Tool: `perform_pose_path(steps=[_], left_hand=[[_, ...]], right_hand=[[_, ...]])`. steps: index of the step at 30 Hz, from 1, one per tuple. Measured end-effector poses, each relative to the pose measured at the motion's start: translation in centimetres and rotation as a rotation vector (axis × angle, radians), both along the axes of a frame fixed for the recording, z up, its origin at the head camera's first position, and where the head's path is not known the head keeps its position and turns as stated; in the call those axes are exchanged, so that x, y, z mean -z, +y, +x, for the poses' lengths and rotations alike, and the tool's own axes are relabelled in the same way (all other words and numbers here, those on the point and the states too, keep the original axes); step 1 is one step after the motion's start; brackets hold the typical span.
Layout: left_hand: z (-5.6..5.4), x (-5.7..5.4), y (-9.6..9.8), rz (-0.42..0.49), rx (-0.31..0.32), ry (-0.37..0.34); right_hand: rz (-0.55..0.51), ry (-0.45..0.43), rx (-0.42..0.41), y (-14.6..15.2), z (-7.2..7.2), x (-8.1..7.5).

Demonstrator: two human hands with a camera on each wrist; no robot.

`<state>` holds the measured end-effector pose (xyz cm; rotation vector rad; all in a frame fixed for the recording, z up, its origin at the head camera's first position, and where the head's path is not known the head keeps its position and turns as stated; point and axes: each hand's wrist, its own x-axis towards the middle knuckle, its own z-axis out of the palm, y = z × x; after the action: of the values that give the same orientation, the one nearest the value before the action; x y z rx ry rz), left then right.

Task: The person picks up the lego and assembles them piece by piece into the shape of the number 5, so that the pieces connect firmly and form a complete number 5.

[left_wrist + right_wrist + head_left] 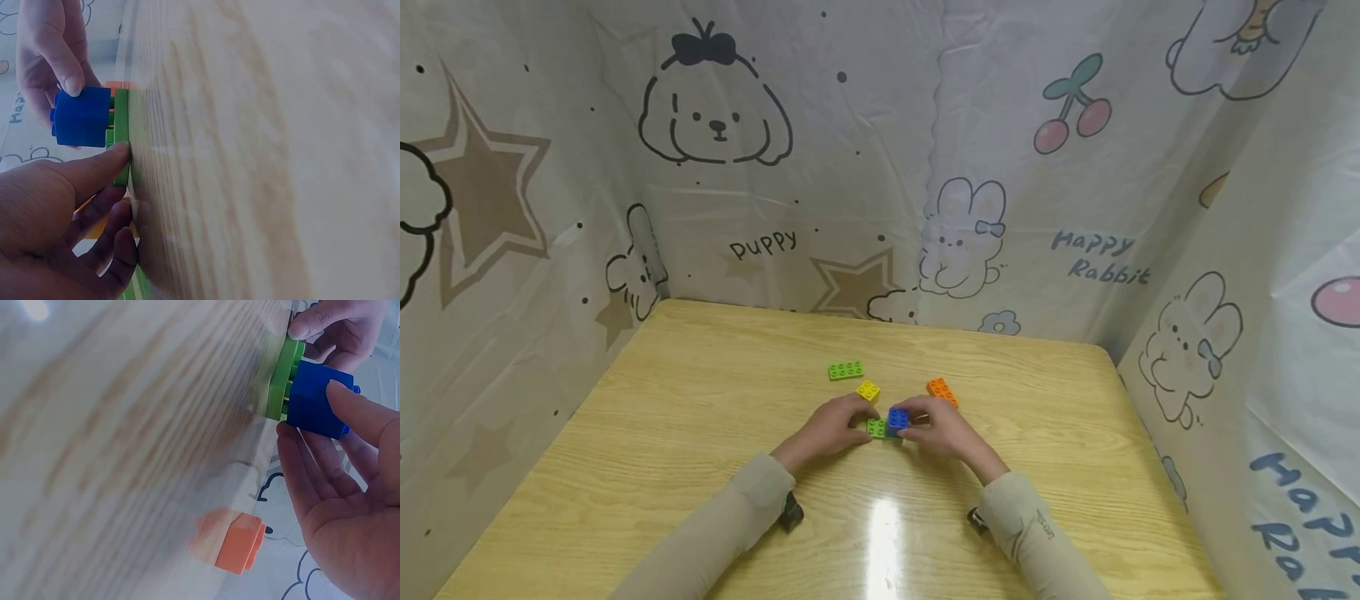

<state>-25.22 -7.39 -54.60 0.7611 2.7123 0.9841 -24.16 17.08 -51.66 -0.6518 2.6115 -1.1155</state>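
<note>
Between the hands a thin green toy brick [876, 428] lies flat on the wooden table. My left hand [831, 429] holds it by its left end, thumb on the near side. A taller blue toy brick [897, 422] is pinched between the thumb and fingers of my right hand [942, 427]. It stands over the right part of the green brick, studs up. In the left wrist view, green studs [111, 119] show just under the lower edge of the blue brick [84, 117]. The right wrist view shows the same narrow gap between them.
Behind the left hand sits a yellow brick [868, 391], with another thin green brick [846, 371] farther back. An orange brick [942, 392] lies just beyond the right hand. Printed cloth [850, 183] hangs around the table's back and sides.
</note>
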Motion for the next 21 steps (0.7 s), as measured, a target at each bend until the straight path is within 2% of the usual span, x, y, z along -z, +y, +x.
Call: perform_pose_path(steps=[14,21], left_hand=[[-0.03,-0.24,-0.03,0.005,-0.003,-0.026],[-0.13,-0.08,0.13,-0.001,-0.020,-0.037]], right_hand=[[0.025,-0.036,0.010,-0.06,-0.05,-0.55],[0.058,-0.025,0.005,-0.23,-0.34,-0.56]])
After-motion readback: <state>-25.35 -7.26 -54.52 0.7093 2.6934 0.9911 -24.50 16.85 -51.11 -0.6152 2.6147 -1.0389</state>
